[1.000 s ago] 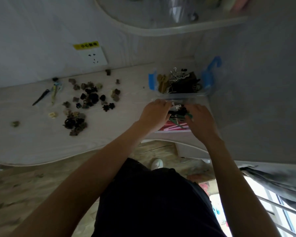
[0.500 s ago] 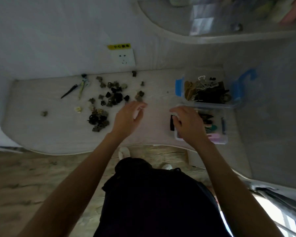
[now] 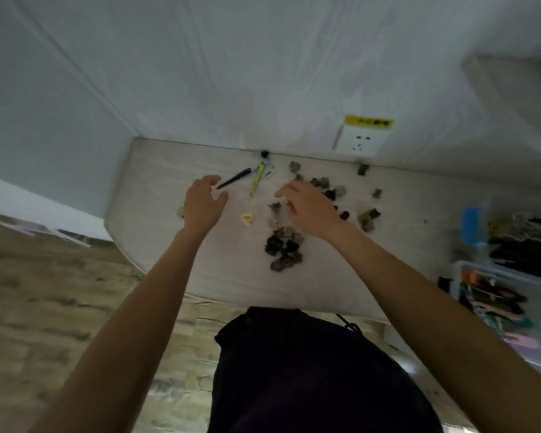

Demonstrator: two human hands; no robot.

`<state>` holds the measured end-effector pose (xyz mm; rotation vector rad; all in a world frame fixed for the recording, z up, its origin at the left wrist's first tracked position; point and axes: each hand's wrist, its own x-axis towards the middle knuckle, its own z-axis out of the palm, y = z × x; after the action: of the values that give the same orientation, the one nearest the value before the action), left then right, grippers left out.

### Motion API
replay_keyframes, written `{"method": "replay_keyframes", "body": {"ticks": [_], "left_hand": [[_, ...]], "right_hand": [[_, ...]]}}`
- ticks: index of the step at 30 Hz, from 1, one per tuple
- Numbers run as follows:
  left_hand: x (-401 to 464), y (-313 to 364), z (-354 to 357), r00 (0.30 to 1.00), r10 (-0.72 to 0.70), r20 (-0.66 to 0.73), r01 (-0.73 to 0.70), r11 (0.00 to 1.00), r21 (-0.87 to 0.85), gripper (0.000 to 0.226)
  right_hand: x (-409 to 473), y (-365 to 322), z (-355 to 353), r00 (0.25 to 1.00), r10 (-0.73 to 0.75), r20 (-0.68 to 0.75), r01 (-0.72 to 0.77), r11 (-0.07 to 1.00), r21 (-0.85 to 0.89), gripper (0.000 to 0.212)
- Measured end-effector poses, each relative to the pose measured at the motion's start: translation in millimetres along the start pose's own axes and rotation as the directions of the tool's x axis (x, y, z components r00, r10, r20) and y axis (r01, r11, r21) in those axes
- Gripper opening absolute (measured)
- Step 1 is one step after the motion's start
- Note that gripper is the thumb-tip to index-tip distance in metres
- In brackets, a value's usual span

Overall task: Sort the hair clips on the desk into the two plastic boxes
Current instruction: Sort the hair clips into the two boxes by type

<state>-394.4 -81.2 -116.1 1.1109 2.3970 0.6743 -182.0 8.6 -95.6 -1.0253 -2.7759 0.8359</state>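
sorting part done. both plastic boxes at the right edge of the desk [image 3: 156, 239] already hold clips: the far box [image 3: 512, 242], with a blue latch, holds mostly dark and pale ones; the near box [image 3: 500, 304] holds long coloured ones. many clips remain on the desk: a dark heap [image 3: 283, 248] near the front edge, scattered small claw clips [image 3: 325, 184] toward the wall, a long black clip [image 3: 233, 182] and a long yellow clip [image 3: 256, 182] side by side. the left hand [image 3: 202, 204] hovers open and empty just beside the black clip's tip. the right hand [image 3: 306, 206] hovers open and empty over the scattered clips. judged: roughly half is left, with the next pick about to begin
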Motion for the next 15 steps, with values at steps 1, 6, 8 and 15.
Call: {"method": "replay_keyframes", "body": {"ticks": [1,6,8,15], "left_hand": [[13.5,-1.1,-1.9,1.0,0.019,0.021,-0.02,0.999,0.029,0.038],[52.9,5.7,3.4,0.976,0.148,0.156,-0.171,0.975,0.144,0.037],[60.2,6.8,6.6,0.963,0.173,0.205,-0.218,0.951,0.221,0.033],[65.0,-2.0,11.0,0.958,0.178,0.225,-0.217,0.963,0.162,0.019]], "right_hand": [[16.6,-2.8,1.9,1.0,0.003,0.013,-0.003,1.0,-0.017,0.036],[64.8,-3.4,9.8,0.998,0.006,0.065,0.003,0.989,-0.146,0.043],[72.7,-3.7,12.0,0.998,-0.005,0.063,0.016,0.985,-0.171,0.043],[78.8,-4.0,21.3,0.999,-0.027,0.031,0.032,0.982,-0.184,0.033]]}}
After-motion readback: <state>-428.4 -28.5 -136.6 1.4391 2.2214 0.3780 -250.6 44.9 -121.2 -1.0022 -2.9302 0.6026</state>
